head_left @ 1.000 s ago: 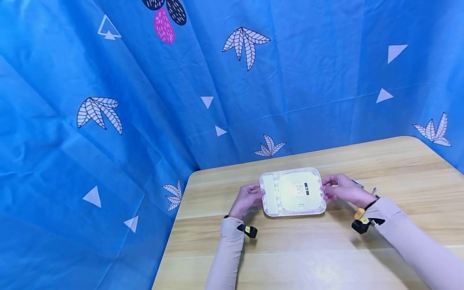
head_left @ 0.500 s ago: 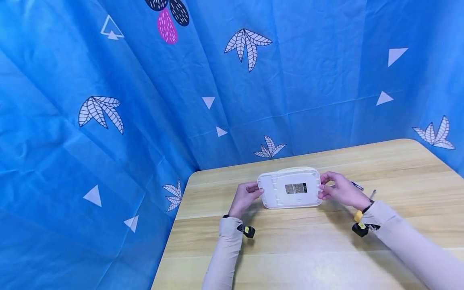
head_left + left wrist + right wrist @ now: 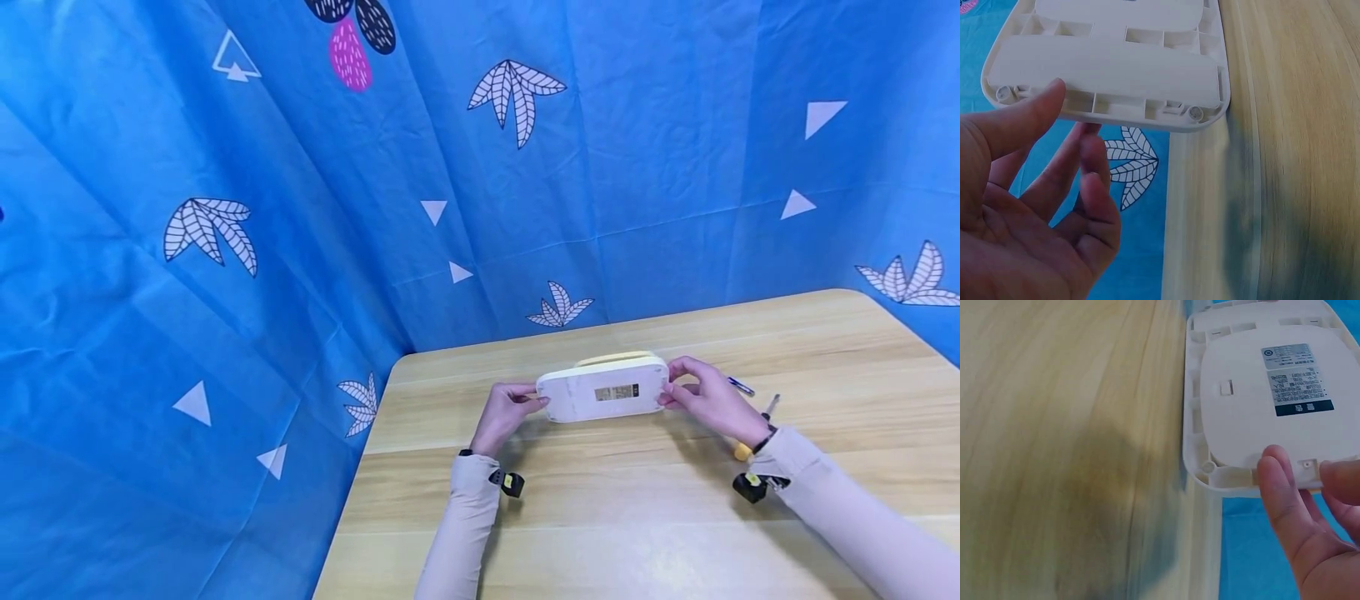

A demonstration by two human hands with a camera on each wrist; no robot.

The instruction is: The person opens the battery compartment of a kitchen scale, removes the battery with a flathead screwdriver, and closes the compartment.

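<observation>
Two hands, left (image 3: 510,407) and right (image 3: 705,393), pinch the white casing (image 3: 603,390) by its ends, tilted above the worktop (image 3: 600,500), underside label showing; screwdriver (image 3: 752,429) lies untouched.

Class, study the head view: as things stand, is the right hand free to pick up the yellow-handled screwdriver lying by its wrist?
Probably not at once: the right hand and left hand both hold the white plastic casing. The screwdriver lies close beside the wrist, nothing covering it.
</observation>
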